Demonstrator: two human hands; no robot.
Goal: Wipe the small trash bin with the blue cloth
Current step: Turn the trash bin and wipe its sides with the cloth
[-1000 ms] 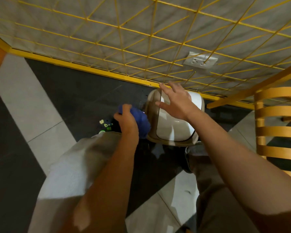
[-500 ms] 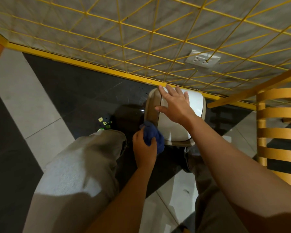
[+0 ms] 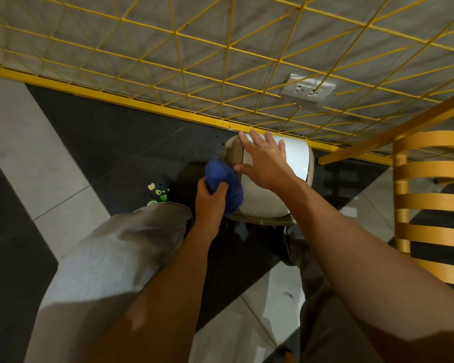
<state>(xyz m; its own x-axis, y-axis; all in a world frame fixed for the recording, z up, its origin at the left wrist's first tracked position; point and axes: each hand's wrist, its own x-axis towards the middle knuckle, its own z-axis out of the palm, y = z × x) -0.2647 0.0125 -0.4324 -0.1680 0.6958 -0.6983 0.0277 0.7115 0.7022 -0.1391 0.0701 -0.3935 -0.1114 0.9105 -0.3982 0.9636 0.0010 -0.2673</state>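
The small trash bin [image 3: 298, 158], beige with a white swing lid, stands on the dark floor against the yellow wall base. My right hand [image 3: 266, 159] lies flat on the lid, fingers spread. My left hand [image 3: 211, 200] grips the bunched blue cloth [image 3: 224, 183] and presses it against the bin's left side. The cloth hides part of that side.
A yellow wire grid [image 3: 220, 61] covers the wall behind the bin, with a white socket plate [image 3: 308, 87]. A yellow slatted chair [image 3: 433, 205] stands at the right. My trouser legs and a dark shoe with green charms [image 3: 159, 191] are close to the bin's left.
My left hand has carried the blue cloth from the bin's front left corner back up along its left side. My right hand stays on the lid.
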